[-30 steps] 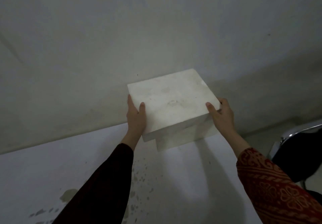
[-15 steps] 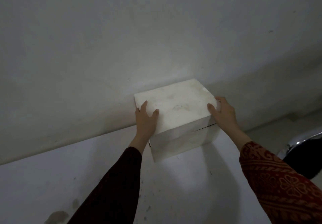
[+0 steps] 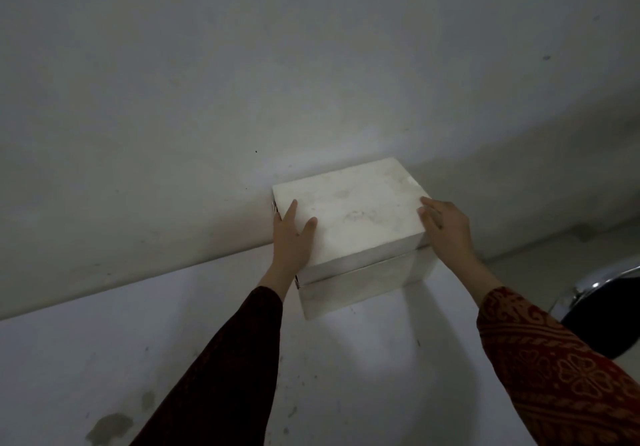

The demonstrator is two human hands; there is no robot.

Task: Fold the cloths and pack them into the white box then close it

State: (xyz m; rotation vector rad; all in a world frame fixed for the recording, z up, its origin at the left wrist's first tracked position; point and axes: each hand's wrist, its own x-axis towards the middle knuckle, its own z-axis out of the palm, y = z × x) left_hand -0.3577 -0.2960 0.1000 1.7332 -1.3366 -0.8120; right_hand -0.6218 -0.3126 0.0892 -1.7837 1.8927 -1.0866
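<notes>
The white box (image 3: pixel 363 284) stands on the white table at its far edge, against the wall. Its lid (image 3: pixel 353 217) sits on top, with a thin seam showing along the front and right sides. My left hand (image 3: pixel 291 241) clasps the lid's left edge, two fingers lying on its top. At the lid's right front corner, my right hand (image 3: pixel 446 230) grips it with the fingers over the edge. No cloths are in sight; the inside of the box is hidden.
The white table (image 3: pixel 104 359) has dark stains near its front left. A grey wall (image 3: pixel 242 81) rises right behind the box. A black chair with a chrome frame (image 3: pixel 606 310) stands off the table's right side.
The lid, held above the box a second ago, has come down onto it. Both hands moved down with it and stayed on its left and right edges.
</notes>
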